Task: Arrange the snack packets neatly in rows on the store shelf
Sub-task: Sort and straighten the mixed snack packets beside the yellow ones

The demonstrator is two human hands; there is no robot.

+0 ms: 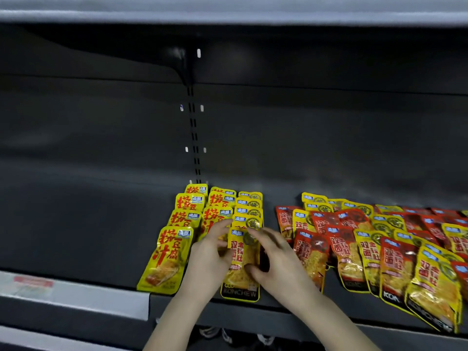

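Three tidy rows of yellow snack packets (188,219) run front to back at the middle of the dark shelf (101,224). The front packet of the third row, a yellow packet (240,264) with red lettering and a black bottom band, lies at the shelf's front edge. My left hand (207,259) holds its left edge, fingers curled over it. My right hand (274,259) pinches its right side, thumb low on the face and fingers at the top. To the right, a loose pile of red and yellow packets (379,249) overlaps in disorder.
The shelf's left half is bare dark metal, with a white price strip (76,292) along the front lip. A slotted upright (193,133) runs up the back wall. The shelf above (228,19) overhangs. Shoes (228,335) show on the floor below.
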